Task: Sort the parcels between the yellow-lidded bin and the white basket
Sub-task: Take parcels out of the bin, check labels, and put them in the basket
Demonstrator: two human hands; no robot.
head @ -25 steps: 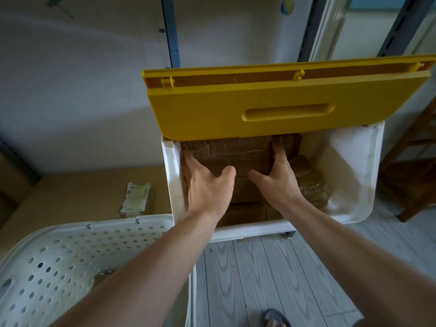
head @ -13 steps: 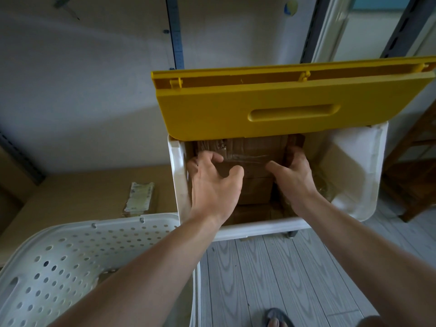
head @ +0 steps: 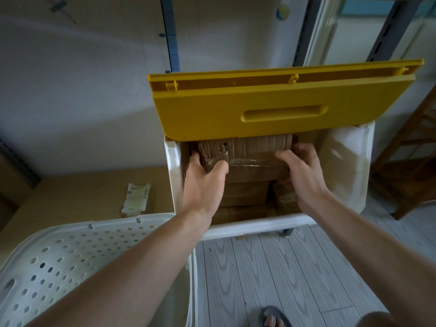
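nearest us, a sandalled foot [head: 273, 318] stands on the grey plank floor [head: 259, 267], and the white basket [head: 59, 263] with its perforated wall sits at lower left. our two forearms reach forward over it into the white bin [head: 349, 175], whose yellow lid [head: 271, 107] is propped up above the opening.

inside the bin we grip the top parcel [head: 254, 159] — a brown cardboard box with clear tape across it — from both ends. our left hand [head: 204, 182] has its thumb curled over the near face and its fingers wrapped round the left end; our right hand [head: 304, 173] has its fingers curled over the right end, thumb stretched along the front. the parcel sits on top of more brown parcels [head: 245, 197] stacked lower in the bin.

farther left, a flat pale packet [head: 136, 197] lies on a tan cardboard surface [head: 82, 197] — beyond it, the pale wall [head: 82, 90].
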